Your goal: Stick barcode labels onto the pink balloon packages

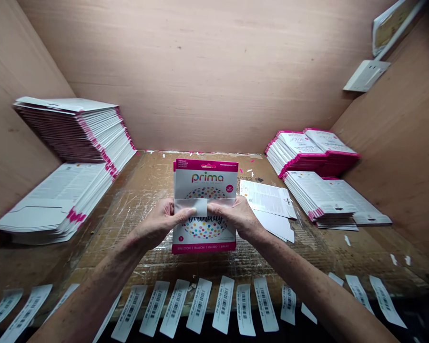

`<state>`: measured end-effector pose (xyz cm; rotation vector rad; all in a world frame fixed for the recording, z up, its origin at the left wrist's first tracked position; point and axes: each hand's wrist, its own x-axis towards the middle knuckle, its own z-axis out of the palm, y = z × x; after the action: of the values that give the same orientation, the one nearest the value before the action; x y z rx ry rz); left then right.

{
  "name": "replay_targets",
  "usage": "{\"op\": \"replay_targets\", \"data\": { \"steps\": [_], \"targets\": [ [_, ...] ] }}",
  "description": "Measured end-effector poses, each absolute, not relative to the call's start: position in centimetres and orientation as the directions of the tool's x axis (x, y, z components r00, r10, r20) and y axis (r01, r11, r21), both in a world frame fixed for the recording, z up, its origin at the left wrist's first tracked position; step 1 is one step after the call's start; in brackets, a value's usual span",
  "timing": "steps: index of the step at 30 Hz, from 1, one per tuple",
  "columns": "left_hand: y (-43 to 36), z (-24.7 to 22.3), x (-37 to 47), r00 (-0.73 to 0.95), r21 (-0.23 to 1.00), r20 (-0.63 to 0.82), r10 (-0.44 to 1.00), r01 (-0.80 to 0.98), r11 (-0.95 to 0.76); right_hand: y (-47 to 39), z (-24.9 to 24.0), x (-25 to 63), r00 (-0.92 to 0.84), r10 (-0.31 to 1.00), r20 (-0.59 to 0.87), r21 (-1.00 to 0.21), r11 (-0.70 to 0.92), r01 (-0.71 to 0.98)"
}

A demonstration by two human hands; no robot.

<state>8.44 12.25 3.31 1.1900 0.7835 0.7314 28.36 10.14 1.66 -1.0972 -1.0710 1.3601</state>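
Note:
Both hands grip a small stack of balloon packets (205, 238), white with pink bands and coloured dots, held upright above the cardboard-covered table. Around its middle runs a white paper band (201, 206). My left hand (157, 221) closes on the left edge, its thumb pressing the band from the front. On the right edge my right hand (241, 216) does the same, thumb on the band near the centre. The fingers behind the stack are hidden. Just right of the stack, a white printed packet (266, 195) lies flat on the table, beside a plain white flap (273, 224).
A tall leaning stack of folded packets (96, 133) stands at the left, behind a lower pile (46, 195). More pink-and-white piles (300, 147) sit at the right. Several barcode labels (199, 305) hang along the front edge. Wooden panels (200, 71) enclose the table; a socket (367, 75) is at upper right.

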Motion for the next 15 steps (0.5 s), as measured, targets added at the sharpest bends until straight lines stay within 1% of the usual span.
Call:
{"op": "replay_targets", "data": {
  "steps": [4,7,10,15],
  "targets": [
    [12.4,3.6,8.8,0.56,0.978,-0.117,0.82,-0.08,0.194,10.1,1.9,28.5,-0.06,0.997,-0.054,-0.975,-0.065,-0.213],
    [12.4,3.5,9.2,0.524,0.981,-0.11,0.844,-0.077,0.176,10.1,1.8,28.5,-0.027,0.999,-0.03,-0.978,-0.035,-0.206],
    [12.4,3.3,9.6,0.482,0.978,-0.116,0.868,-0.096,0.185,10.2,2.1,28.9,-0.023,1.0,-0.017,-0.987,-0.021,-0.162],
    [12.5,3.4,9.5,0.471,0.959,-0.117,0.874,-0.174,0.222,10.3,3.4,30.9,-0.227,0.974,0.007,-0.992,-0.022,-0.126]
  ]
}}
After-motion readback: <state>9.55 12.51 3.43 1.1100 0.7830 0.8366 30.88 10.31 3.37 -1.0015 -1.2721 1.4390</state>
